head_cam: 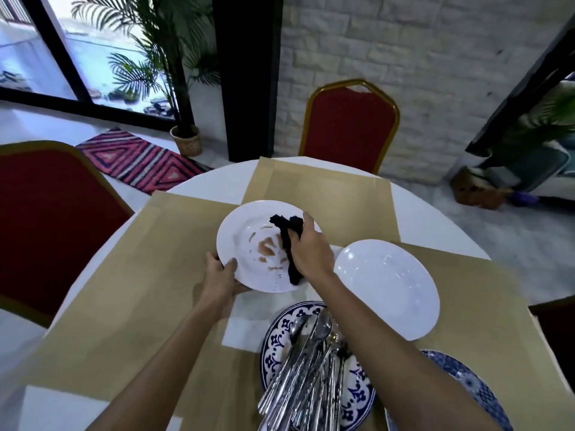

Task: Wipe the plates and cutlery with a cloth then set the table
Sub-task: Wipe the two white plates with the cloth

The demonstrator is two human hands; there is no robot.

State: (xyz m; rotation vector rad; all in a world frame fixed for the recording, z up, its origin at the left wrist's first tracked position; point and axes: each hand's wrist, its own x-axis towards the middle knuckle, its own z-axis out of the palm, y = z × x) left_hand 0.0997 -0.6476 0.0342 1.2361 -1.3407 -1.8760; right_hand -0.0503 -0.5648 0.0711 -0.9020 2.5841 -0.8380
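Observation:
A white plate [245, 231] with reddish-brown smears lies tilted over the middle of the round table. My left hand [221, 275] grips its near-left rim, thumb on top. My right hand [308, 247] holds a black cloth [287, 241] bunched against the plate's right side, one end hanging over the near rim. A second, clean white plate [389, 287] lies to the right. Nearer me, a blue-and-white patterned plate [277, 340] carries a pile of several steel spoons and knives [308, 368].
Brown paper mats [124, 290] cover the white round table [214, 178]. Another blue patterned plate [466, 390] sits at the near right. Red chairs with gold frames stand at the far side [350, 126] and at the left [46, 225].

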